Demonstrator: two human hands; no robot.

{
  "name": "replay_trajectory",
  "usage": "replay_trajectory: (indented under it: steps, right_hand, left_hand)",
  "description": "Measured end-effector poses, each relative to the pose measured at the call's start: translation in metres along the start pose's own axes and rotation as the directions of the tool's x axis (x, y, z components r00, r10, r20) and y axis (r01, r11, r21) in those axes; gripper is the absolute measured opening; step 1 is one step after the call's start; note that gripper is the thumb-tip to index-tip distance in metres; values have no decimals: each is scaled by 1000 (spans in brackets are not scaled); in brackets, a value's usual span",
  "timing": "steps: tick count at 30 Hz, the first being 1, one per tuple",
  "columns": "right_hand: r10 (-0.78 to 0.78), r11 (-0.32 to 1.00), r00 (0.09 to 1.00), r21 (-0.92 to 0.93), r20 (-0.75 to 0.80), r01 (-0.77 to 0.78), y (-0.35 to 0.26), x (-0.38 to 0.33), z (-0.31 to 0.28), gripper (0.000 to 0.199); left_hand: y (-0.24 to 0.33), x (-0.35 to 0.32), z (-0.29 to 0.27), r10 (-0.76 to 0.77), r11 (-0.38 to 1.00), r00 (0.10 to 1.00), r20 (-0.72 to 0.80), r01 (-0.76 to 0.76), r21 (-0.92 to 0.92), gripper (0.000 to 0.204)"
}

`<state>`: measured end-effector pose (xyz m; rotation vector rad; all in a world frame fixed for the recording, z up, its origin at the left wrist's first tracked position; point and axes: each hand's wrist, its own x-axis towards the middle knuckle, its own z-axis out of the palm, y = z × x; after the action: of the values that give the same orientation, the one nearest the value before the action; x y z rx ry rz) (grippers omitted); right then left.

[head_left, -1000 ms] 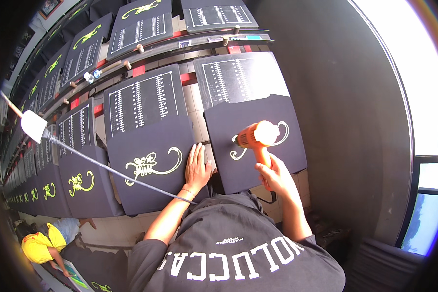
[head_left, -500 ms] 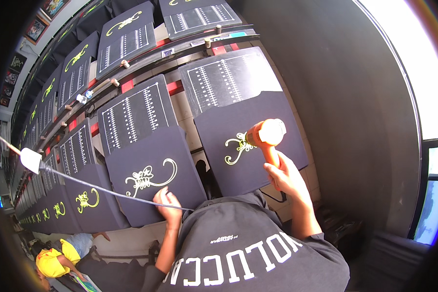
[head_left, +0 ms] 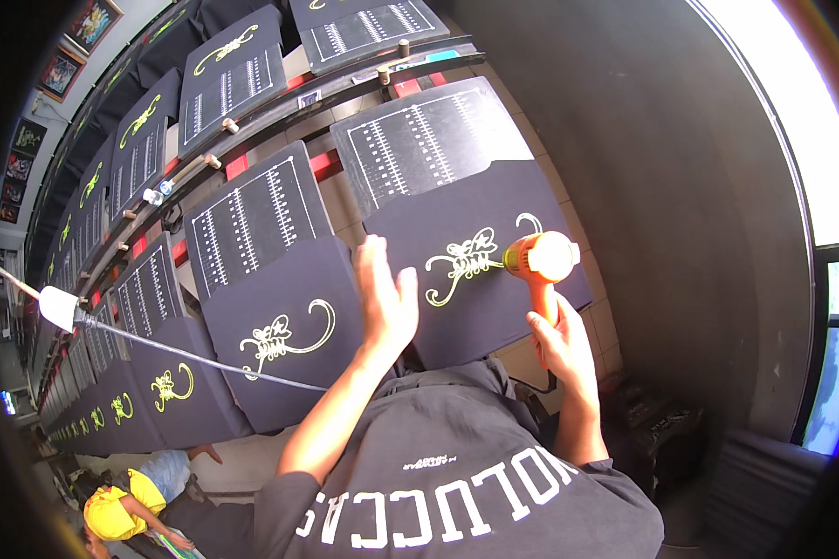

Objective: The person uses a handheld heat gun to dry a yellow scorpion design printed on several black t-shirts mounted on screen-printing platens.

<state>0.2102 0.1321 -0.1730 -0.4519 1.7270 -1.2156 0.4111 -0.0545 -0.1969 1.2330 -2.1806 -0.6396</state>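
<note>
My right hand (head_left: 561, 347) grips the handle of an orange heat gun (head_left: 543, 257), held above a dark cloth panel (head_left: 494, 321). Its nozzle points left, beside the yellow-green printed line design (head_left: 474, 252) on that panel. My left hand (head_left: 387, 300) is raised with fingers outstretched and nothing in it, over the gap between this panel and its left neighbour. That neighbouring dark panel (head_left: 275, 279) bears a similar yellow-green print (head_left: 284, 337). A grey cable (head_left: 186, 352) passes over it toward my left forearm; where it ends is hidden.
Black boards with white scale marks (head_left: 429, 140) support the panels, in rows curving away left. A dark rail with pegs (head_left: 229, 125) runs behind them. A white power connector (head_left: 59, 308) hangs at left. A person in yellow (head_left: 126, 508) is lower left; a dark wall (head_left: 662, 186) stands right.
My left hand has lifted from near the cable and left print, moving up and right with fingers spread. The heat gun has shifted slightly right, uncovering more of the right print.
</note>
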Motion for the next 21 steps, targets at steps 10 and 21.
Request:
replay_trajectory:
  steps: [10,21]
  right_hand:
    - [78,991,984,120,-163,-59,7,3,-24,30]
    - [31,993,981,114,-190,-9,-6,21,-34,27]
  left_hand:
    - [-66,-40,104,10,902,894,447,-200,382,77]
    - [-60,-17,105,166,912,825,540,-337,234,71]
